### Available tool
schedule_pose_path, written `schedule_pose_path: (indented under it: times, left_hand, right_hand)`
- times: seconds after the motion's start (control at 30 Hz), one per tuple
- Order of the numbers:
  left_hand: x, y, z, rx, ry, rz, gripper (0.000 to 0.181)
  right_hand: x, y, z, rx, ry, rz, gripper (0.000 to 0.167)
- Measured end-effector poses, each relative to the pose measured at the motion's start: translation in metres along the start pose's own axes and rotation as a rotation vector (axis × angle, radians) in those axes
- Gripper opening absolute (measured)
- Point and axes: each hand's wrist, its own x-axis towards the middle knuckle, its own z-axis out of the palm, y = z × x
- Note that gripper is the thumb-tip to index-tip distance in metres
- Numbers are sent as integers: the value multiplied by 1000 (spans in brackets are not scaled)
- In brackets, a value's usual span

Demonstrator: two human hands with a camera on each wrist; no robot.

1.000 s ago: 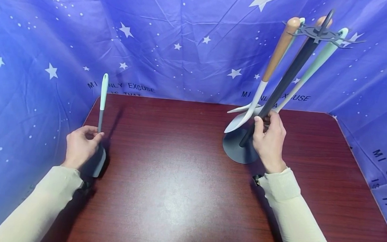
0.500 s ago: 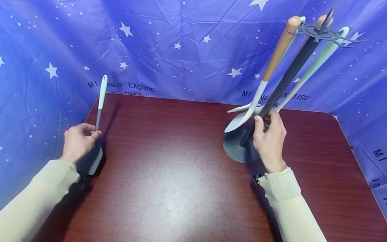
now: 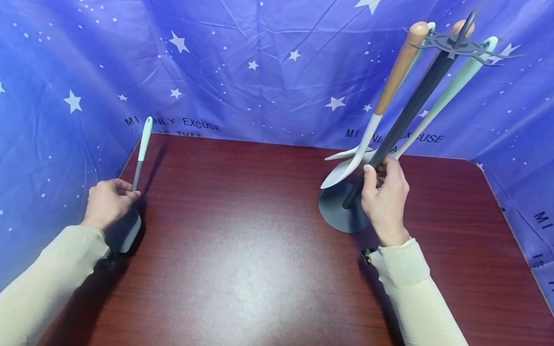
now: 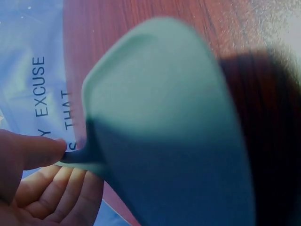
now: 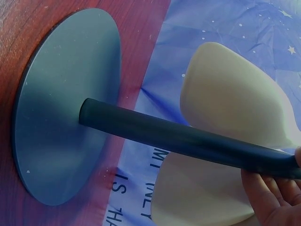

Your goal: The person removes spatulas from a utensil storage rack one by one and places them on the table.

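Observation:
My left hand (image 3: pixel 108 203) pinches the dark grey neck of a spatula (image 3: pixel 145 139) with a pale mint handle, at the table's left side. The handle points up; the broad grey blade (image 4: pixel 164 99) hangs below the hand and fills much of the left wrist view. At the right, my right hand (image 3: pixel 386 202) grips the dark post of a utensil stand (image 3: pixel 414 107) low down, above its round base (image 5: pixel 66 108). From the stand's top ring hang several utensils, among them a wooden-handled spoon (image 3: pixel 397 69) with a white head and a mint-handled utensil (image 3: pixel 462 81).
The dark red wooden table (image 3: pixel 248 235) spans the space between both hands. Blue star-printed cloth (image 3: pixel 265 59) hangs behind it and along both sides, near the left hand. Two pale utensil heads, one a broad blade (image 5: pixel 235 94), hang close beside the post.
The left hand has drifted a little to the left with the spatula. Its handle's top now sits lower and leans slightly more to the right. The right hand and stand stay in place.

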Motion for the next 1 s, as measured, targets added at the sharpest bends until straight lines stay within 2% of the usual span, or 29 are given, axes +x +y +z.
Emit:
schedule_pose_path:
  times: [0.23, 0.63, 1.0]
  left_hand:
    - [3, -3, -5, 46, -66, 5, 21]
    - [6, -6, -3, 82, -121, -19, 23]
    - [13, -17, -5, 102, -165, -43, 27]
  right_hand:
    - [-1, -1, 1, 13, 2, 9, 21]
    - [0, -1, 1, 12, 2, 16, 21]
    - [-1, 1, 1, 1, 0, 21, 21]
